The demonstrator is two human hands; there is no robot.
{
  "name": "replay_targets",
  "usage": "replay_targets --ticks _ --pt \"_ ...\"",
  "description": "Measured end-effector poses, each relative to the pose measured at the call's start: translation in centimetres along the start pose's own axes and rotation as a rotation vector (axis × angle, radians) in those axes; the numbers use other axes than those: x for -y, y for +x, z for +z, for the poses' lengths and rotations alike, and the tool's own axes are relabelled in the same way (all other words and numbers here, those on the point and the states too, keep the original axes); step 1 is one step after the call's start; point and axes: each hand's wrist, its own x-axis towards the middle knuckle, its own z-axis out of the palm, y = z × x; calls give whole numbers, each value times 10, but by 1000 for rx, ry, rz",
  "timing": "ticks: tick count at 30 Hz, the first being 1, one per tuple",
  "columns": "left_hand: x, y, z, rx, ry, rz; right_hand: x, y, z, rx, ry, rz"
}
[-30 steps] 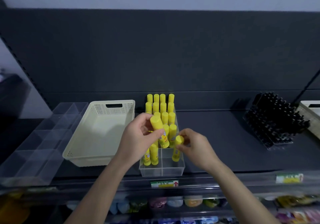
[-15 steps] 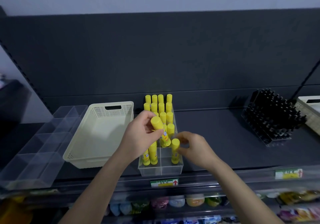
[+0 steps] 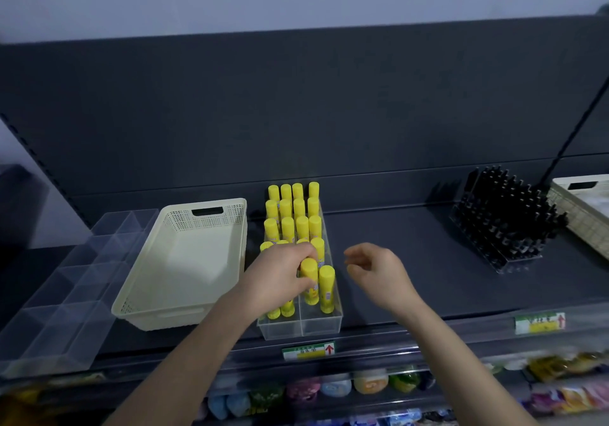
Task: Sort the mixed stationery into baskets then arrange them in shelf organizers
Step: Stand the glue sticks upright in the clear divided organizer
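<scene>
Left hand (image 3: 283, 280) seemingly gripping glue stick (image 3: 309, 280); right hand (image 3: 375, 271) free

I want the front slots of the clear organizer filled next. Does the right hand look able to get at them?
Probably yes. The right hand hangs open just beside the clear organizer, whose front slots are open on top; the left hand is busy further back.

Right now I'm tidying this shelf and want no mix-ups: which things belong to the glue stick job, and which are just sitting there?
In the job:
glue sticks
clear organizer
left hand, grip on a stick
right hand, open
cream basket

Just sitting there:
clear divider tray
black rack
second basket
</scene>
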Motion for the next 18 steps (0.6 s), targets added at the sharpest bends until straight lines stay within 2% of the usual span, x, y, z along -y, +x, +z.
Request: replay_targets --ticks 4,11,15,18 --pt "9 1 14 -18 151 13 -1 -3 4 32 -27 14" --pt "14 -1 22 -59 190 25 -3 -5 10 81 -73 29" --pt "17 -5 12 -67 65 -26 -1 -1 7 61 -84 19" --pt "25 -10 -2 -161 -10 -37 10 4 2 33 -85 -9"
